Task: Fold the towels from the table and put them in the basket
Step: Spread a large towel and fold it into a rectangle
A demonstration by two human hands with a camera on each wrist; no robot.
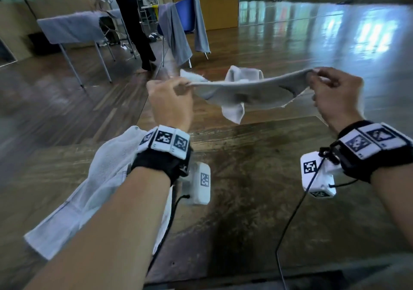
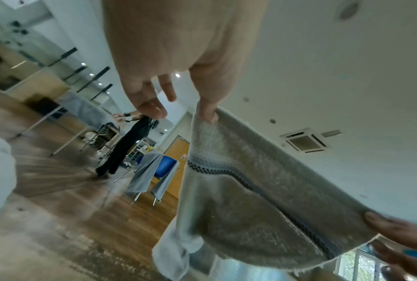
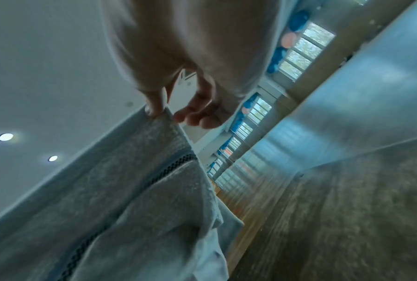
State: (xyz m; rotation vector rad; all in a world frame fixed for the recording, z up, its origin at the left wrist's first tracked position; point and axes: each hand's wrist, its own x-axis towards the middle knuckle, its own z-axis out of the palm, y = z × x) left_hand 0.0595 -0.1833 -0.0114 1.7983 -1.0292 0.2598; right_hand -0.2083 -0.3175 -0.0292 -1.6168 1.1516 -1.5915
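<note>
A pale grey terry towel with a dark dotted stripe (image 1: 245,92) hangs in the air above the far edge of the worn dark wooden table (image 1: 245,178), stretched between both hands at about 12 o'clock in the head view. The left hand (image 1: 171,104) pinches 1 corner of it between thumb and forefinger at 10 o'clock; in the left wrist view the thumb tip presses the hem while the other fingers (image 2: 152,106) stand loose and apart from the cloth. The right hand (image 1: 335,95) pinches the opposite corner at 2 o'clock, and the right wrist view shows the same kind of grip, with the remaining fingers (image 3: 202,117) curled clear of the fabric. The top edge sags a little between the 2 grips, and the rest of the towel droops in bunched folds below, clear of the tabletop.

A second white towel (image 1: 93,191) lies rumpled on the table at 8 o'clock, partly under the left forearm, 1 end reaching the near left edge.

Beyond the table, at 11 o'clock, a blue chair (image 1: 185,14) carries 2 grey cloths (image 1: 176,34) draped over its back. Further left, at 10 o'clock, stands a folding table covered with a grey-blue cloth (image 1: 73,28), and a person in dark clothes (image 1: 134,21) stands beside it on the glossy wooden floor (image 1: 290,50).
</note>
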